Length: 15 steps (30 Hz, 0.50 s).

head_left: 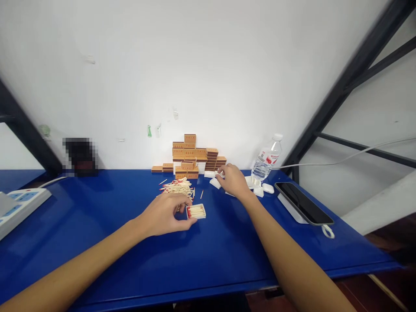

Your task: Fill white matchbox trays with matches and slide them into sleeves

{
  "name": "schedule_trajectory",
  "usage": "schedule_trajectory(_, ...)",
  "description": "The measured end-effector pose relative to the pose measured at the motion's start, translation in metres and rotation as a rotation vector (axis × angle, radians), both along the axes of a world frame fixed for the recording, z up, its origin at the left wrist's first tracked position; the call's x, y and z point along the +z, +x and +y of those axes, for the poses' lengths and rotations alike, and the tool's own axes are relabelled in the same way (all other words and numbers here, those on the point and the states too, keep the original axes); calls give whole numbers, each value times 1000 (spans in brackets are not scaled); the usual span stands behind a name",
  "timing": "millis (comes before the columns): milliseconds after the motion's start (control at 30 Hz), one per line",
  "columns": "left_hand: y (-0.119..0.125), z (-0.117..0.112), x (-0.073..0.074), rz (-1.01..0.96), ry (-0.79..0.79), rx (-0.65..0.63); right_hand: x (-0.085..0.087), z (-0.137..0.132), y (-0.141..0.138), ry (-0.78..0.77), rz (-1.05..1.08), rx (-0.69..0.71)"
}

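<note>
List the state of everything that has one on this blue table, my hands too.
Left hand: gripping the matchbox tray.
Right hand: over white pieces, fingers bent; grip unclear.
Matchbox tray: open, holding matches.
Loose matches: heaped, a few strays.
Matchboxes: mostly stacked.
White pieces: scattered.
Plastic bottle: capped.
Smartphone: screen dark, propped up.

can't read any text for sure from here. i see dark printed characters on the stacked matchboxes (190, 153), too small to make out; red-and-white label (269, 158) on the bottle (262, 165) also illegible to me.
</note>
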<state>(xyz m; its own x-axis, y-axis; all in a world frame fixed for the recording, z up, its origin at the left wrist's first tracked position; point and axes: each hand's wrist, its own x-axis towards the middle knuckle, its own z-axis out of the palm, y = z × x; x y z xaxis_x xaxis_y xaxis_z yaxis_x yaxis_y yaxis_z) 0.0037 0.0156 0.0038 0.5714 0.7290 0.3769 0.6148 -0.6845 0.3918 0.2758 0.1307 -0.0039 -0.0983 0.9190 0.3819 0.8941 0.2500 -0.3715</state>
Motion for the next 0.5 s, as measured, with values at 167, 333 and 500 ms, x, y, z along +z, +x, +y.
schedule_trajectory(167,-23,-2,-15,-179,300,29,29,35,-5,-20,298,-179)
schedule_trajectory(333,-30,7,-18,-243,354,83,53,71,-14,-77,495,-330)
schedule_trajectory(500,-38,13,-18,-281,392,126,47,76,-19,-195,673,-320)
